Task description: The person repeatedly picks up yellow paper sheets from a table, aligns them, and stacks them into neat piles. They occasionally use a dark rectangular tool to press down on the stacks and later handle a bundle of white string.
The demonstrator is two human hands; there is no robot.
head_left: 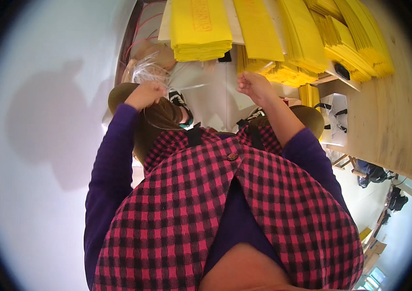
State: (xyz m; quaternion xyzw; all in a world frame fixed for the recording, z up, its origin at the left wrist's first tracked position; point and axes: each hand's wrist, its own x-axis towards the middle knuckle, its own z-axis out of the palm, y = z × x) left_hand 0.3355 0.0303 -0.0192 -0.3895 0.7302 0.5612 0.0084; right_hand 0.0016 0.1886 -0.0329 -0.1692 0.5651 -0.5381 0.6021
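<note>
My left hand is closed over my left knee, with the fingers gripping thin white plastic strands. A loose bundle of white plastic strands lies just beyond it. One pale strand reaches from beside this hand toward the right, and another curves down across my leg. My right hand is raised over the gap between my knees, its fingers curled together. Whatever is in them, if anything, is too small to make out. Just ahead of it is a stack of folded yellow sheets, which it does not clearly touch.
Further stacks of folded yellow sheets line a low wooden surface ahead. A wooden panel stands to the right, beside a white bag with black handles. The pale wall is close on the left. A dark phone-like object lies near the stacks.
</note>
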